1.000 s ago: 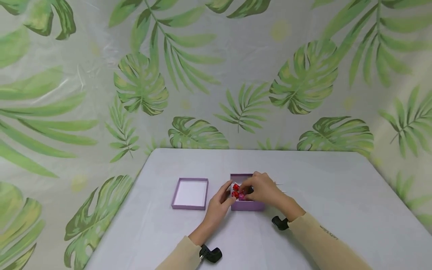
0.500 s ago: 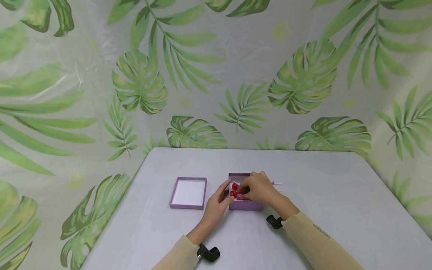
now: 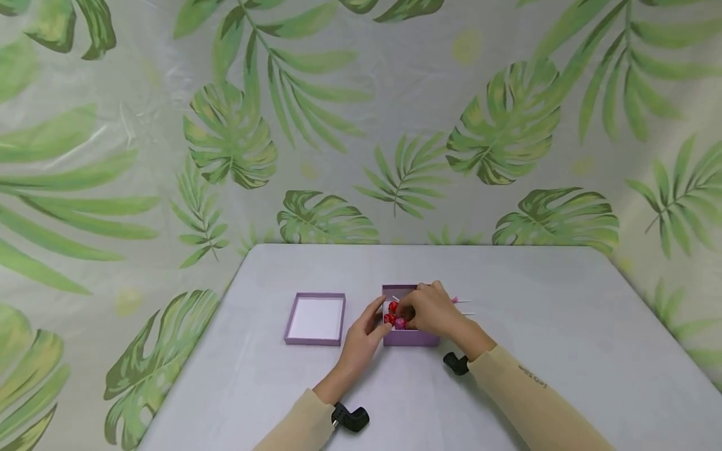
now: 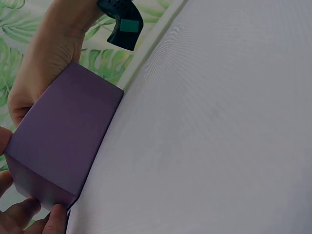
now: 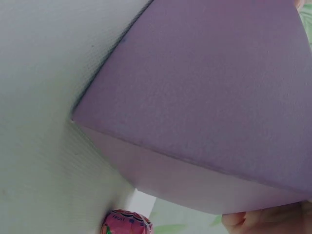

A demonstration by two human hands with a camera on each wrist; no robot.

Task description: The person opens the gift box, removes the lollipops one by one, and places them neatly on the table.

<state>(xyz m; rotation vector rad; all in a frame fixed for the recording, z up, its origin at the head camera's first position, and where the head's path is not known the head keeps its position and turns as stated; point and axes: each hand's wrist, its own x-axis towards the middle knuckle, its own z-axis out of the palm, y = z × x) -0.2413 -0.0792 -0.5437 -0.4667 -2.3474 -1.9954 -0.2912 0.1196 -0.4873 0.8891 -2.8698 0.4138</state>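
A purple box (image 3: 410, 339) stands uncovered on the table, holding red-wrapped lollipops (image 3: 393, 307) and a pink-wrapped lollipop (image 3: 400, 324) at its left end. My left hand (image 3: 360, 344) grips the box's left end; in the left wrist view its thumb lies at the rim and its fingers (image 4: 24, 210) press the side. Reaching over the right wall, my right hand (image 3: 435, 311) has curled fingers inside the box, seemingly pinching the pink lollipop; the back of the hand hides much of that contact. Only the box's outside (image 5: 204, 97) and part of a hand show in the right wrist view.
To the left lies a shallow purple lid (image 3: 314, 318) with a white inside. Right of the box, white lollipop sticks (image 3: 464, 301) poke out past my right hand. A pink candy wrapper (image 5: 127, 223) shows beside the box. A leaf-patterned curtain (image 3: 327, 125) hangs behind the white table (image 3: 536, 294).
The view has shifted slightly. My right fingers have moved a little within the box, and more of the pink lollipop shows. The left hand stays at the box's left end.
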